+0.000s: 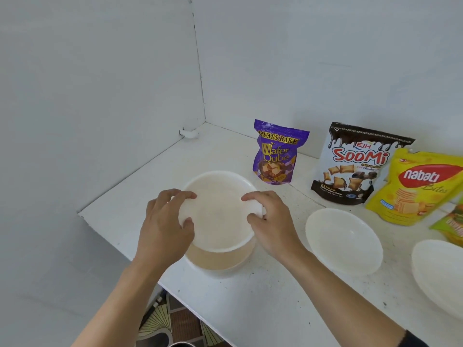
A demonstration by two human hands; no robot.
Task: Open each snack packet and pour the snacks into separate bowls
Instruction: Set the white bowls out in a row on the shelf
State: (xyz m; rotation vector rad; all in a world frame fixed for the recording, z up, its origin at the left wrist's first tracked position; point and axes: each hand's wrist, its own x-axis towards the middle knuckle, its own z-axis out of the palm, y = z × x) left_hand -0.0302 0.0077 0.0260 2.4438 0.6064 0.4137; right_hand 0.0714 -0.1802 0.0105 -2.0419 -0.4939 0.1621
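White top bowl (218, 214) pinched at opposite rims by left hand (164, 221) and right hand (271, 221), tilted above lower bowl (218, 264). Advice: lift straight, set it on surface (263, 309) beside purple packet (278, 151), apparently unopened.

Head-worn, downward, seemingly near held bowl (218, 216)

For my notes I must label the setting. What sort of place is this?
Probably a home kitchen corner: a white counter is built against plain painted walls, snack pouches stand along the wall, and white bowls are laid out for serving.
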